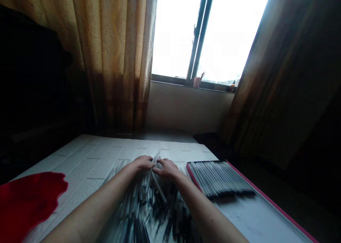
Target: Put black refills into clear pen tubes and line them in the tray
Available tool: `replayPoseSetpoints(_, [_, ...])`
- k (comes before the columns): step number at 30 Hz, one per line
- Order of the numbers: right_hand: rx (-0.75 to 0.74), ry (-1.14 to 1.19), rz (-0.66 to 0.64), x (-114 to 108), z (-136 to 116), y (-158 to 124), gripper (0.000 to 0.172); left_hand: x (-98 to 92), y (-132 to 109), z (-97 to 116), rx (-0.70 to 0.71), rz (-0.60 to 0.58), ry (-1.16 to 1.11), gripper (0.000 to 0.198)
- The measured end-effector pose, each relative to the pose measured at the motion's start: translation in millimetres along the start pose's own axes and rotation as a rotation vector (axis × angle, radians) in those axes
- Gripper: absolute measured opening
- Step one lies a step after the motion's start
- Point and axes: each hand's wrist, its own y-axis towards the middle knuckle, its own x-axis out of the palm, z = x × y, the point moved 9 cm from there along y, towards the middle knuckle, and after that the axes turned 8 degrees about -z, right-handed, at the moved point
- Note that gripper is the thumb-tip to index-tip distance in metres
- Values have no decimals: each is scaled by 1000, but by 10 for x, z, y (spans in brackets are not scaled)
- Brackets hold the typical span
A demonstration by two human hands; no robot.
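Before me on the white brick-patterned surface lies a loose heap of pens point(137, 207) with pale, see-through barrels and dark ends, smeared by motion. My left hand point(144, 162) and my right hand point(167, 167) meet at the far end of this heap. Their fingers are closed around a few pale pens point(157, 158) whose tips poke up between them. How many pens each hand grips is hidden. A flat tray point(259, 220) with a red rim stands to the right, and a neat row of pens point(223, 179) fills its far part.
A red sheet-like thing with a wavy edge point(32, 204) lies at the left on the white tabletop point(106, 154). Behind the table hang patterned curtains point(114, 58) beside a bright window point(178, 33). A pinkish cup point(196, 82) stands on its sill. Both sides are dark.
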Motion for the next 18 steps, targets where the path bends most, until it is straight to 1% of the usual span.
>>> replayPoseSetpoints(4, [-6, -50, -17, 9, -122, -400, 34, 23, -358, 185, 23, -11, 54, 29])
replayPoseSetpoints(8, [-27, -106, -30, 15, -250, -775, 33, 48, -755, 349, 29, 30, 140, 30])
replayPoseSetpoints(12, [-56, -130, -10, -34, -359, -1086, 34, 67, -1144, 478, 54, 133, 226, 31])
replayPoseSetpoints(15, [-80, -122, 68, -121, -427, -1326, 37, 86, -1449, 516, 101, 240, 261, 30])
replayPoseSetpoints(18, [-91, -108, 166, -154, -494, -1604, 26, 137, -1790, 468, 139, 349, 265, 30])
